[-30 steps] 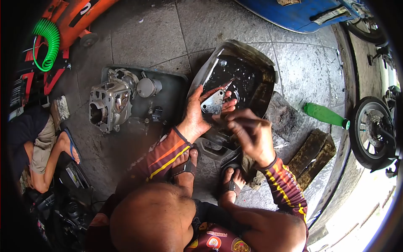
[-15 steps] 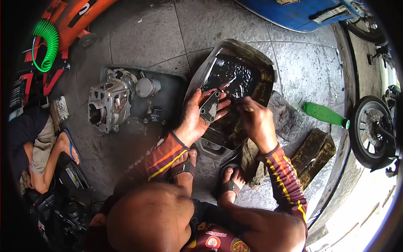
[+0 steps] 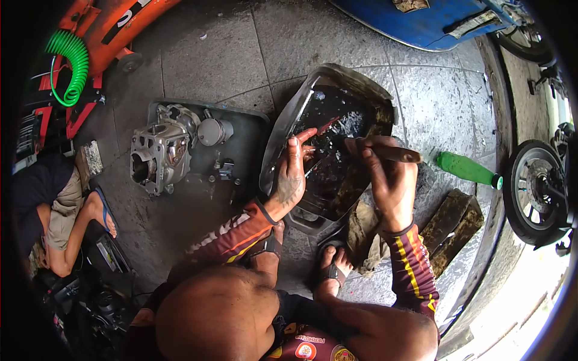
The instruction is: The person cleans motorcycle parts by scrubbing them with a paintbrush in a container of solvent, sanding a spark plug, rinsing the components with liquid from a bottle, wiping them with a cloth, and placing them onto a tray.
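My right hand [image 3: 391,183] grips a brush with a wooden handle [image 3: 404,154]; its head points left over the dark, wet inside of a deep basin [image 3: 274,144]. My left hand [image 3: 291,180] is turned on edge at the basin's left side, thumb up and fingers curled inward. The small triangular metal plate that lay in this hand earlier is now hidden behind the thumb and palm or lost against the dark liquid. Both hands are over the basin, with a small gap between them.
Left of the basin, a grey tray [image 3: 256,117] holds an engine cylinder [image 3: 159,153], a piston [image 3: 212,131] and small parts. On the right are a green bottle [image 3: 466,168], a dirty oblong piece [image 3: 451,228] and a rag [image 3: 364,231]. Another person's leg [image 3: 84,219] shows at left.
My left hand has turned from palm-up to on edge, taking the plate out of sight. My right hand has moved right and turned, and the brush handle now shows clearly.
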A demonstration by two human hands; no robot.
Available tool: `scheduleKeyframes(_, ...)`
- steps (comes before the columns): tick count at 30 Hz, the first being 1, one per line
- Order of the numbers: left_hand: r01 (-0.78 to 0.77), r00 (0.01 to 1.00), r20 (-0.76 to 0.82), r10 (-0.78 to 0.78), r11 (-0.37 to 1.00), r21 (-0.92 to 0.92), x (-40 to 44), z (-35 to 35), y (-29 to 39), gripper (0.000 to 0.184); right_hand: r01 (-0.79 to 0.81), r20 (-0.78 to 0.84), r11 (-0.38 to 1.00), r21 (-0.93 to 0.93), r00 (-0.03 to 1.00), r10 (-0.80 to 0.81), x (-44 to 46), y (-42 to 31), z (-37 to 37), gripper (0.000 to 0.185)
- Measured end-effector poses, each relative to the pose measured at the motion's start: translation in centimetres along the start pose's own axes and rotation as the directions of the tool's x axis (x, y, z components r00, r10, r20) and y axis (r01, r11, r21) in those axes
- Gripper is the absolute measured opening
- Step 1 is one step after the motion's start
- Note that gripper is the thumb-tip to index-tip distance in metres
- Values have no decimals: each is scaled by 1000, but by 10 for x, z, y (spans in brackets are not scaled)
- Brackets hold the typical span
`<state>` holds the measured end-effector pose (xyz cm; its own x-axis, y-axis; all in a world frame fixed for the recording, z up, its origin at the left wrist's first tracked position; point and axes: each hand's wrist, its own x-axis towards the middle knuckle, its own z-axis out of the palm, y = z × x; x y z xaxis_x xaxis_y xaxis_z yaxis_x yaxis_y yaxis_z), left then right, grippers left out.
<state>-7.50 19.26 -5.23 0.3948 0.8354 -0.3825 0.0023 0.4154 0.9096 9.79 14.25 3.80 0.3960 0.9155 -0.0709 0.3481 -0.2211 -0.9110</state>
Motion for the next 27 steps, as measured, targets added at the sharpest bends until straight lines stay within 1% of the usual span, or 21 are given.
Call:
scheduleKeyframes(2, 14, 1000, 27, -14, 1000, -16, -4, 0, 6, 72, -5, 36, 984, 178, 999, -1, -6, -8, -1, 9)
scheduleKeyframes(4, -128, 992, 7, 129, 979, 159, -3, 2, 5, 72, 139, 174, 972, 187, 970, -172, -9, -8, 4, 9)
scheduleKeyframes(5, -139, 990, 13, 139, 977, 163, -3, 3, 5, 71, 141, 207, 989, 39, 967, -146, -8, -14, 3, 9)
scheduleKeyframes(6, -140, 990, 13, 140, 976, 164, -1, 0, 0, 71, 14, 168, 1000, -6, 986, -13, -5, -6, 2, 9)
scheduleKeyframes(7, -60, 998, 33, 56, 990, 126, 0, -4, -6, 70, -54, 114, 998, -15, 992, 56, -1, -1, -1, 9)
scheduleKeyframes(8, -59, 998, 21, 57, 992, 111, 0, -5, -11, 69, -121, 59, 992, -19, 991, 122, 2, 2, -3, 10)
scheduleKeyframes(10, -52, 999, 13, 51, 994, 98, -1, -3, -3, 68, -61, 6, 997, 42, 998, 61, -4, -2, 0, 10)
scheduleKeyframes(12, -101, 994, -13, 105, 977, 188, -2, 0, 4, 69, 159, 106, 971, 178, 978, -179, -11, -7, 4, 11)
scheduleKeyframes(13, -175, 981, -42, 188, 963, 205, 0, 5, 5, 69, 186, 138, 974, 129, 969, -203, -11, -3, 8, 10)
scheduleKeyframes(14, -176, 981, -43, 189, 963, 204, 2, 3, 4, 69, 187, 139, 974, 128, 969, -204, -8, -1, 7, 10)
scheduleKeyframes(16, 66, 992, 96, -82, 984, 163, 3, -2, 10, 67, -89, -4, 995, 34, 996, 89, 0, 5, 1, 9)
scheduleKeyframes(17, 176, 980, 91, -177, 984, 13, 0, -1, 14, 66, 68, -33, 997, -42, 997, -69, 3, 9, -1, 7)
scheduleKeyframes(18, 178, 980, 93, -179, 984, 17, 0, -3, 18, 66, 55, -67, 998, 44, 996, -52, 2, 9, -1, 8)
scheduleKeyframes(20, 337, 936, 186, -298, 912, -234, 1, -8, 21, 64, -37, -84, 959, 281, 994, 63, -7, -3, 0, 7)
scheduleKeyframes(21, 476, 878, 276, -391, 773, -420, 5, -10, 20, 57, 3, -41, 973, 233, 999, 6, -8, 2, -1, 8)
scheduleKeyframes(22, 479, 877, 277, -393, 770, -421, 5, -8, 19, 57, 44, 7, 981, 187, 999, -46, -10, 7, -1, 9)
scheduleKeyframes(23, 498, 866, 320, -384, 706, -504, 5, -6, 19, 53, -63, 54, 993, 97, 997, 58, -9, 8, -1, 12)
scheduleKeyframes(24, 515, 857, 360, -369, 633, -577, 5, -4, 20, 49, -104, -13, 989, 108, 994, 106, -6, 10, 0, 11)
scheduleKeyframes(25, 529, 849, 398, -349, 554, -643, 6, -3, 20, 45, -48, -66, 988, 148, 996, 58, -7, 14, 0, 11)
scheduleKeyframes(26, 525, 851, 395, -346, 558, -643, 7, -4, 21, 45, 13, -120, 983, 186, 993, 10, -6, 17, 0, 10)
scheduleKeyframes(27, 486, 874, 333, -355, 611, -624, 5, -3, 21, 44, -55, -118, 975, 215, 990, 82, -8, 5, -3, 10)
